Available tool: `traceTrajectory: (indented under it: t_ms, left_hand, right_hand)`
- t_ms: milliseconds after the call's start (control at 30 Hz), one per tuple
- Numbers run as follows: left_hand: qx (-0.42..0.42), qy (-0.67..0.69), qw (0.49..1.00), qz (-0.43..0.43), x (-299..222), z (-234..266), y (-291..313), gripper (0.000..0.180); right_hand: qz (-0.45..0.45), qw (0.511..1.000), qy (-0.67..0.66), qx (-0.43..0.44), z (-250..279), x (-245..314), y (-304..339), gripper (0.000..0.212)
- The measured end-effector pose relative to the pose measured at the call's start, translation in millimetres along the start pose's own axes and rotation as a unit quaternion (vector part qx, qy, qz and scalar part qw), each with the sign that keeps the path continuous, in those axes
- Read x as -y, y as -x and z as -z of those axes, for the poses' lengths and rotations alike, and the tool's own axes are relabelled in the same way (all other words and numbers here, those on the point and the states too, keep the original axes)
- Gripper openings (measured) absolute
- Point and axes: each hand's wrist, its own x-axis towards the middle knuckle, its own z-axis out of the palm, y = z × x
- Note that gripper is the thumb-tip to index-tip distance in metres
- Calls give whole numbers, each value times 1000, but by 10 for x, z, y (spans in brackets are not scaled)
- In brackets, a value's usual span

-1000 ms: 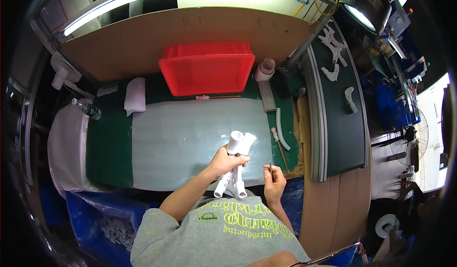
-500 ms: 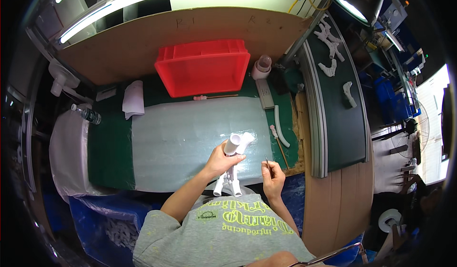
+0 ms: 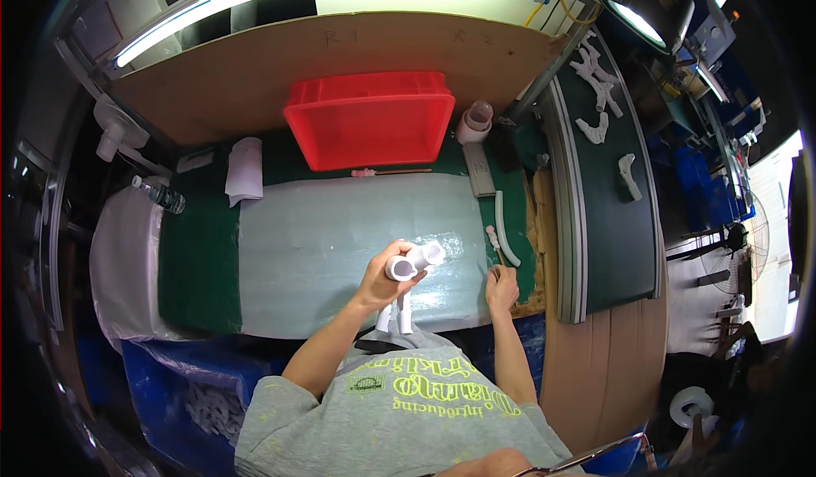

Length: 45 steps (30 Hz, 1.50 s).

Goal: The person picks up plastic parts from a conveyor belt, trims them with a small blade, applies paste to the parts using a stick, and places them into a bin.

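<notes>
My left hand (image 3: 382,280) is wrapped round a white branched plastic pipe fitting (image 3: 416,262), held above the pale mat. Two round open ends face up, and two slimmer legs hang below toward my shirt. To the right, my right hand (image 3: 502,292) is closed in a pinch at the mat's right edge. What its fingers hold, if anything, is hidden. Just beyond those fingertips lies a thin stick with a pink wrapped end (image 3: 492,237), its lower part covered by the hand. A curved white tube (image 3: 507,237) rests beside the stick.
A red bin (image 3: 370,124) stands at the back, with another pink-tipped stick (image 3: 391,172) before it. White branched parts (image 3: 595,82) lie on the green conveyor (image 3: 608,222) at right. A bottle (image 3: 160,195) and folded paper (image 3: 245,169) are at left; a blue bin of white pieces (image 3: 161,392) stands lower left.
My right hand has moved forward and right to the pink-tipped stick; the thin dark tool seen in it earlier no longer shows. My left hand has tilted the fitting and shifted it slightly left.
</notes>
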Motion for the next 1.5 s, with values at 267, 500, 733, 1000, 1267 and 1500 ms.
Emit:
traceTrajectory:
  t_ms: [267,500,733,1000,1267,1500]
  left_hand:
    - [43,20,999,23,-74,200,-11,31]
    - [199,-12,970,140,-145,397,-311,30]
    - [334,-42,916,219,-177,310,-499,35]
    - [391,-97,898,179,-137,310,-509,40]
    - [404,-97,892,175,-166,335,-472,39]
    - [411,-95,892,161,-166,329,-441,36]
  right_hand:
    - [-12,992,87,94,-285,-103,-214,31]
    - [55,989,-123,61,129,312,-199,25]
    - [180,946,-245,110,1051,941,-293,37]
    - [306,917,-215,139,1411,1347,-222,27]
    - [329,921,-167,129,1529,1504,-116,24]
    - [346,919,-144,121,1546,1592,-53,24]
